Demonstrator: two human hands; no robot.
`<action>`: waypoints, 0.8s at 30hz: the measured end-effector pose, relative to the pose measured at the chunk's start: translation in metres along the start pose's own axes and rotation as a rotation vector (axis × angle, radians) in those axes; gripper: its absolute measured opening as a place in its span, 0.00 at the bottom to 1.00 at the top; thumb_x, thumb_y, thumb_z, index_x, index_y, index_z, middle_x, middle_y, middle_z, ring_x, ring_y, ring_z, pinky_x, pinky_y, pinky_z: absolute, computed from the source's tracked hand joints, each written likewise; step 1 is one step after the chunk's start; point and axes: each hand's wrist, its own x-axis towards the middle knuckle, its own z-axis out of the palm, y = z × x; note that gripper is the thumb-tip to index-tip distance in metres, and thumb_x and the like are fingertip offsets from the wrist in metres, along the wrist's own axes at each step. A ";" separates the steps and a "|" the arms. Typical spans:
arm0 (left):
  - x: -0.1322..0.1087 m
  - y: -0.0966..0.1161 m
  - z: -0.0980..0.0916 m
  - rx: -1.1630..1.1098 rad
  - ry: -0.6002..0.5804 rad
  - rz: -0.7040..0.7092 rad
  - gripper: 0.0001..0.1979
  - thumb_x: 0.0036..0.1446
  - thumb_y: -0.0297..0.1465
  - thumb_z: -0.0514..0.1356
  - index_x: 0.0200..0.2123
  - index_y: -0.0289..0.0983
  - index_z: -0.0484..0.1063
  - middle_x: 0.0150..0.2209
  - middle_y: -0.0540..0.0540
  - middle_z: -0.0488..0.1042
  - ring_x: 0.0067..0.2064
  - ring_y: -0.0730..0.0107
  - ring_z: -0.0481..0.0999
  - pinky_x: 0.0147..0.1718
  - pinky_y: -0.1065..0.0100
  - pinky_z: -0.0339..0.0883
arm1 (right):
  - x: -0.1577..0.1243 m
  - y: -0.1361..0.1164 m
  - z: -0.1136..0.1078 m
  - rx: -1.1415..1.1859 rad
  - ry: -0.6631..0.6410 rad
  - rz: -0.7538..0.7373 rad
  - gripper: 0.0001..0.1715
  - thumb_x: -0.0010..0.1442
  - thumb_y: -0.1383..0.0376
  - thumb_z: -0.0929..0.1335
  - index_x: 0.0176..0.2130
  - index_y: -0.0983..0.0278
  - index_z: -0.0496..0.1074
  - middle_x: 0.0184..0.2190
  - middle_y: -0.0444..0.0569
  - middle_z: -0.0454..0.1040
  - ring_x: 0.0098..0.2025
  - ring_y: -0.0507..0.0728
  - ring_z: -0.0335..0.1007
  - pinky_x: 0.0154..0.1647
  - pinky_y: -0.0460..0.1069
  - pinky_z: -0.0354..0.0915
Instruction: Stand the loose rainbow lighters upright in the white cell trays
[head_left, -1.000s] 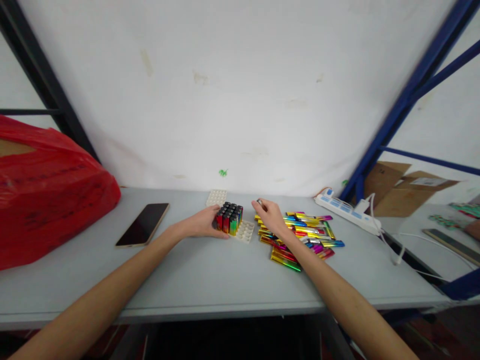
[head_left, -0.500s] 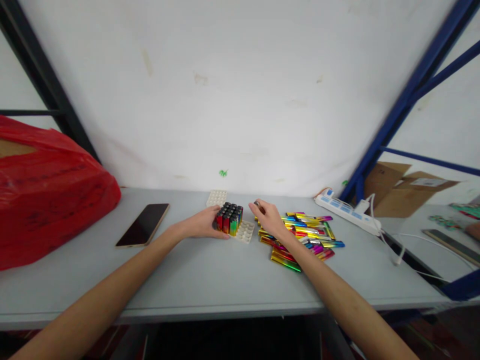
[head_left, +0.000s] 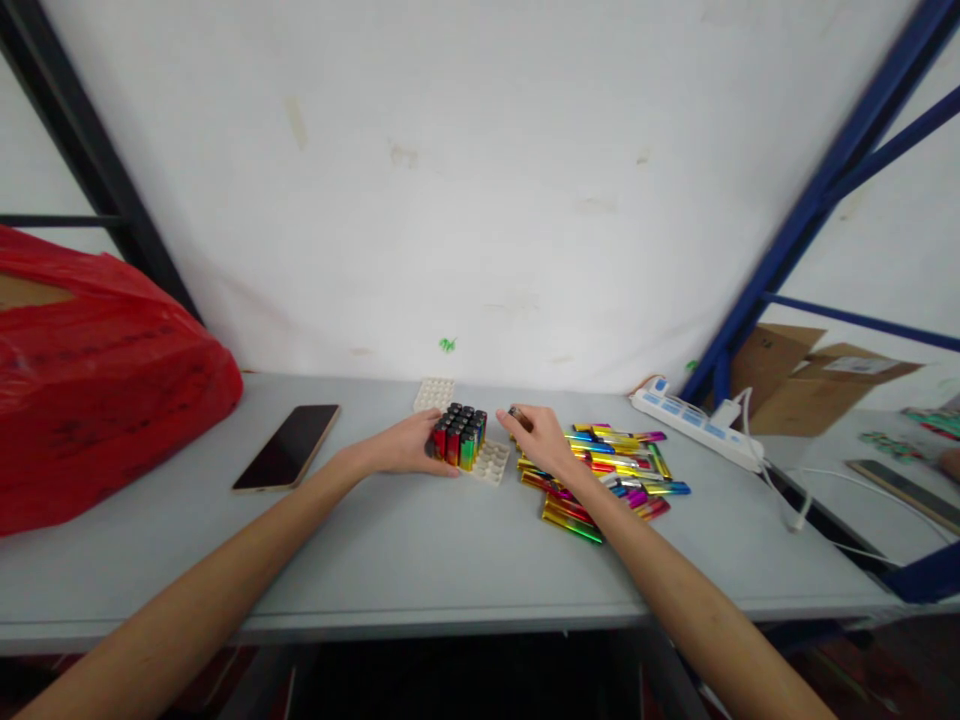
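A white tray (head_left: 491, 464) with round sockets lies at mid table, and several coloured lighters (head_left: 459, 437) stand upright in its left part. My left hand (head_left: 405, 447) is curled against the tray's left side, gripping it. My right hand (head_left: 538, 438) hovers just right of the tray, fingers pinched on one lighter (head_left: 515, 412). Under and beside that hand lies a loose pile of shiny coloured lighters (head_left: 607, 470).
A second white tray (head_left: 433, 393) lies behind the first. A phone (head_left: 286, 446) lies to the left, beside a big red plastic bag (head_left: 97, 375). A white power strip (head_left: 694, 422) with a cable sits at the right, near blue shelf posts (head_left: 795, 220) and cardboard boxes (head_left: 795, 375).
My right hand with the lighter has shifted a little to the left, closer to the tray. My left hand has stayed on the tray.
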 end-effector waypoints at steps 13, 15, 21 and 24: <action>0.000 -0.003 0.001 0.004 0.004 0.002 0.31 0.50 0.51 0.75 0.53 0.40 0.79 0.53 0.43 0.81 0.53 0.47 0.79 0.59 0.57 0.72 | 0.000 -0.003 0.002 -0.033 -0.032 -0.060 0.25 0.73 0.50 0.63 0.28 0.59 0.59 0.22 0.39 0.61 0.27 0.53 0.56 0.32 0.49 0.51; 0.000 -0.003 0.001 0.010 0.007 0.002 0.32 0.50 0.52 0.75 0.53 0.41 0.80 0.53 0.43 0.81 0.53 0.47 0.80 0.58 0.57 0.72 | 0.001 -0.001 -0.001 -0.031 -0.057 -0.101 0.24 0.75 0.48 0.62 0.31 0.58 0.62 0.25 0.41 0.65 0.29 0.55 0.60 0.34 0.50 0.54; 0.001 -0.008 0.003 0.010 0.027 -0.004 0.34 0.47 0.54 0.75 0.52 0.41 0.80 0.50 0.43 0.82 0.51 0.47 0.81 0.56 0.57 0.73 | 0.004 0.007 -0.005 -0.164 -0.126 -0.246 0.29 0.77 0.44 0.59 0.30 0.58 0.61 0.30 0.48 0.70 0.35 0.58 0.66 0.40 0.51 0.60; 0.001 -0.010 0.003 0.005 0.041 -0.004 0.35 0.47 0.54 0.76 0.54 0.41 0.80 0.50 0.43 0.82 0.51 0.47 0.81 0.55 0.56 0.74 | 0.004 0.012 -0.005 -0.196 -0.178 -0.178 0.31 0.77 0.43 0.59 0.29 0.58 0.60 0.26 0.46 0.70 0.30 0.57 0.64 0.36 0.51 0.57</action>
